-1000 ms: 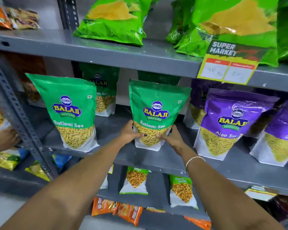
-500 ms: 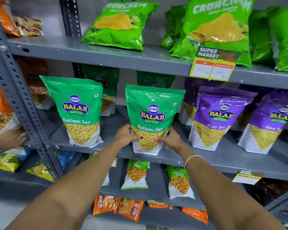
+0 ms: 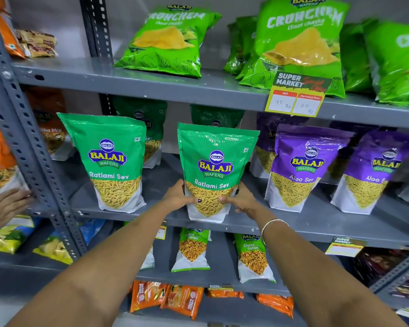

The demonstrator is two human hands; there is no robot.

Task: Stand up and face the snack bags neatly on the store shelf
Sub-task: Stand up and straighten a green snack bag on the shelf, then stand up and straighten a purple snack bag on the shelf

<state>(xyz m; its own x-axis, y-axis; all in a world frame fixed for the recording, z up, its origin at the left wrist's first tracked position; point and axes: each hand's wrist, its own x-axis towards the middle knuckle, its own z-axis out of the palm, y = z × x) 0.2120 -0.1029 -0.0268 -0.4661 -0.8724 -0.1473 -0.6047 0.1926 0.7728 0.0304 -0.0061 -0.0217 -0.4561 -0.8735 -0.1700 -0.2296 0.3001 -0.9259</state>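
A green Ratlami Sev bag (image 3: 216, 161) stands upright at the front of the grey middle shelf (image 3: 316, 226), label facing me. My left hand (image 3: 178, 195) grips its lower left side and my right hand (image 3: 240, 199) its lower right side, thumbs across the front. A second green Ratlami Sev bag (image 3: 109, 159) stands upright to the left, apart from both hands. Two purple Aloo Sev bags (image 3: 300, 166) (image 3: 373, 173) stand to the right. More green and purple bags sit behind in shadow.
Green Crunchem chip bags (image 3: 168, 41) lean on the upper shelf beside a yellow price tag (image 3: 295, 97). A perforated grey upright (image 3: 26, 135) stands at left. Another person's hand (image 3: 3, 206) touches orange bags there. Small Chana Garam packs (image 3: 191, 249) stand on the lower shelf.
The view has tilted upward, showing more of the top shelf. Both hands keep hold of the middle green bag, which sits a little straighter at the shelf front.
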